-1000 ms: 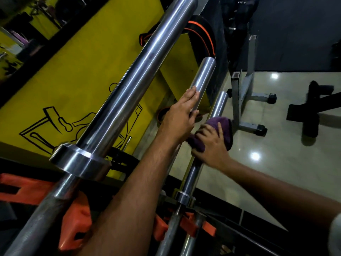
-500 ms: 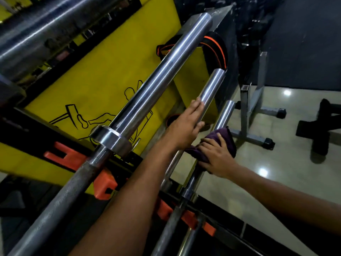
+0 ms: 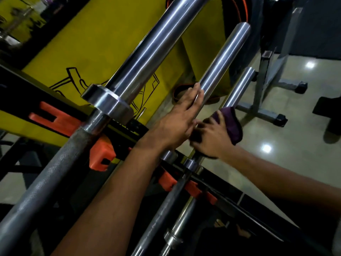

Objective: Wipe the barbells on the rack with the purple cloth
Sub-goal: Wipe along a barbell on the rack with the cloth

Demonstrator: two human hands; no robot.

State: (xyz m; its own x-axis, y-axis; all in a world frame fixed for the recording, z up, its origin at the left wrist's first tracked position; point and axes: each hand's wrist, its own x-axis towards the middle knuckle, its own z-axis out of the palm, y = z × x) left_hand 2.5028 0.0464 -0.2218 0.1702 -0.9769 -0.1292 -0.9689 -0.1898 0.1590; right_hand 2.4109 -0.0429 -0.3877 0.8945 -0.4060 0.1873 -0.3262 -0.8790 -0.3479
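Two hands on shiny bars

The left hand [image 3: 177, 119] lies flat with straight fingers on the middle bar [image 3: 224, 58]. The right hand [image 3: 210, 135] grips the purple cloth [image 3: 232, 122], wrapped round the far bar [image 3: 239, 85], near its ring. The big bar [image 3: 147, 50] rests on orange hooks [image 3: 55, 121].

A yellow wall panel [image 3: 103, 43] with a black line drawing [image 3: 73, 78] fills the upper left. Right of the panel, a black belt with orange trim [image 3: 238, 10] hangs by its edge. Further right stands a grey metal stand [image 3: 263, 74] with black foot caps [image 3: 280, 120] on a glossy pale floor [image 3: 276, 172]. A dark bench [image 3: 330, 109] sits at the far right.
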